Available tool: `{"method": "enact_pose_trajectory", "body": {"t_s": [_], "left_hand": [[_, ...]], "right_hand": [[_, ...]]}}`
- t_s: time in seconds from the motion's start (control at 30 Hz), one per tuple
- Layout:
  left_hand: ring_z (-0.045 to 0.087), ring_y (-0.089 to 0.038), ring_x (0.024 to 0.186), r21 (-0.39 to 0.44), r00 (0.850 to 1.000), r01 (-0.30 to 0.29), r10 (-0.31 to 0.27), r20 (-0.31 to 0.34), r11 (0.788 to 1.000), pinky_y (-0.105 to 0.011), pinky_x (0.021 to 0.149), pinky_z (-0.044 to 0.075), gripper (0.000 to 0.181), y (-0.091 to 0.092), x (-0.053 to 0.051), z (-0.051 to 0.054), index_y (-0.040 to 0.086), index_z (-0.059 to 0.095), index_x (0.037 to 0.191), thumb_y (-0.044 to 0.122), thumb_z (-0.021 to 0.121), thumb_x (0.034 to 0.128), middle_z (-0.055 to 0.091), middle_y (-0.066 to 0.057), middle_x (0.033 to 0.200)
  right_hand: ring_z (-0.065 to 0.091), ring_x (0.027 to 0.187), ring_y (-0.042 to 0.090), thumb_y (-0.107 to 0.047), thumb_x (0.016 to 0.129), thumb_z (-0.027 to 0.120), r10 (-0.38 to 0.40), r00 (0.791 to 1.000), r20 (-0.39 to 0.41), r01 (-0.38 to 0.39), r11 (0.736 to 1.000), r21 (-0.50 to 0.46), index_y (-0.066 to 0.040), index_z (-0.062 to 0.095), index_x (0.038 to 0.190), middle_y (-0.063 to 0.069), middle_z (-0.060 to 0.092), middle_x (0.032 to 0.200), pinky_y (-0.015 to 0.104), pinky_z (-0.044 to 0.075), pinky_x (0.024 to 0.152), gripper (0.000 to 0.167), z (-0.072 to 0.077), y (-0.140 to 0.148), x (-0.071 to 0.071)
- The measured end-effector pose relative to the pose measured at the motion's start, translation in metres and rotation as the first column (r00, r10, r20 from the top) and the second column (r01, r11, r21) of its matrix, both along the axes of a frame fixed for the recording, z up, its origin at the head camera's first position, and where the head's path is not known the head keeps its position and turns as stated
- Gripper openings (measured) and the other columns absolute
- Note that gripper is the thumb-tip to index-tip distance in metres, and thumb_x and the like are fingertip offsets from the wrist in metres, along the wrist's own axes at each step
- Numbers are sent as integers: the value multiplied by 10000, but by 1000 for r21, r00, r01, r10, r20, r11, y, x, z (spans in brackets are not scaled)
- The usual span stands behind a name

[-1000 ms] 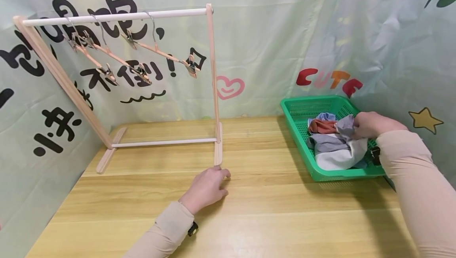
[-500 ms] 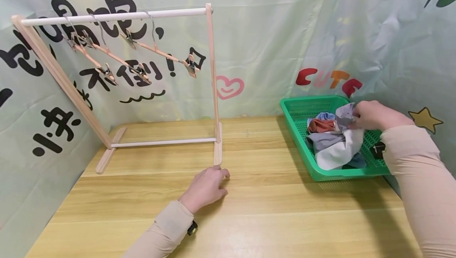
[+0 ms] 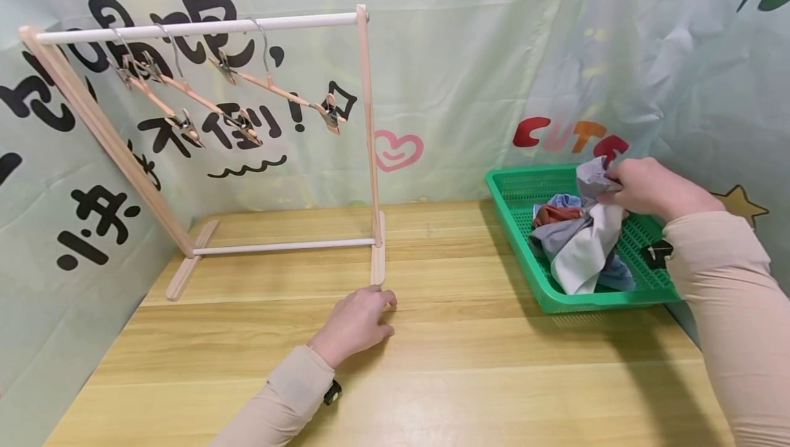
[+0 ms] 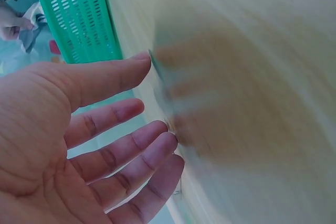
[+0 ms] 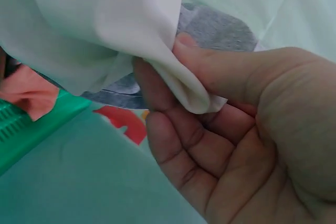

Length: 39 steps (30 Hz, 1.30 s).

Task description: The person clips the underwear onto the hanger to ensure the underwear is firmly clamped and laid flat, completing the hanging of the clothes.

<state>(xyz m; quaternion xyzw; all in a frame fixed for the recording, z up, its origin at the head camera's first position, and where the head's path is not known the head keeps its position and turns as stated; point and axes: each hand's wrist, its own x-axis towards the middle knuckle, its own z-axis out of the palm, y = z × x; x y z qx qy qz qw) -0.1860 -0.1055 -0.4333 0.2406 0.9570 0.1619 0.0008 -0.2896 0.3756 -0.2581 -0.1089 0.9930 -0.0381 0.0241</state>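
Note:
My right hand pinches a white and grey cloth above the green basket; its lower part hangs down into the basket. In the right wrist view, thumb and fingers of the hand press a fold of the white cloth, with grey fabric behind. My left hand rests on the table by the rack's right foot, holding nothing. The left wrist view shows that hand with fingers loosely bent and apart.
A wooden rack with a white rail stands at the left, several clip hangers on it. Rust-brown cloth, blue cloth and a black item lie in the basket. Printed curtains stand behind the table.
My right hand has risen and moved slightly right, lifting the white and grey cloth higher and drawing it up from the basket. The left hand has stayed nearly in place.

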Motion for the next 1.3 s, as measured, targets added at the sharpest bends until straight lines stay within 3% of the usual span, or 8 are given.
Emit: {"method": "enact_pose_trajectory", "body": {"t_s": [0.17,0.43,0.53,0.6,0.73,0.87,1.07,1.3], "left_hand": [[648,-157,828,33,1000,-24,24,-1,999,-367,674,568,408,-1,0,-1,117,741,1192,258,922,854,757,-66,1077],[699,-182,854,69,1000,-24,24,-7,997,-371,682,588,441,-2,-1,-2,99,733,1236,266,911,869,763,-77,1062],[698,-182,841,79,1000,-20,21,-11,997,-361,671,582,447,-3,-3,-2,88,727,1253,263,902,881,761,-87,1040],[685,-178,819,86,1000,-18,19,-7,996,-356,661,573,452,-3,-3,-2,81,719,1266,262,894,890,755,-88,1019],[672,-172,807,98,1000,-15,16,-5,995,-357,670,573,471,-4,-5,-1,71,703,1295,267,880,906,753,-90,1013],[697,-196,818,119,1000,-12,14,-21,993,-372,686,589,477,-4,-8,0,65,689,1310,268,871,919,764,-110,1027],[747,-273,907,171,999,-19,23,-24,985,-433,757,629,467,-6,-12,3,50,662,1346,250,829,958,776,-159,1100],[758,-314,1017,237,999,-43,49,-22,971,-484,854,638,468,-6,-16,11,49,637,1379,246,798,986,771,-174,1145]], "right_hand": [[648,840,397,-79,960,751,22,998,-61,-22,1000,0,190,637,1191,355,707,1027,529,584,722,372,9,-9,0],[672,921,485,-75,996,700,35,978,-206,-42,999,-34,154,640,1240,378,703,1088,644,557,828,340,24,-24,8],[670,893,462,-105,1020,691,15,967,-253,-35,996,-77,133,641,1260,349,716,1043,602,565,775,342,30,-32,12],[651,821,402,-127,1031,694,2,957,-291,-36,993,-112,102,661,1194,297,719,947,517,547,686,283,34,-38,14],[585,703,309,-156,1041,698,-7,918,-396,-59,986,-156,29,665,1030,185,672,778,377,420,595,189,43,-52,20],[529,638,277,-151,1042,693,-17,871,-491,-81,981,-178,-6,630,921,145,602,693,316,360,555,199,55,-67,26],[472,552,218,-155,1049,685,-35,824,-566,-107,971,-215,-5,628,934,132,559,656,259,313,482,197,74,-89,35],[425,413,49,-195,1047,703,-27,766,-642,-165,958,-236,-48,629,893,97,583,623,212,302,484,226,92,-113,48]]}}
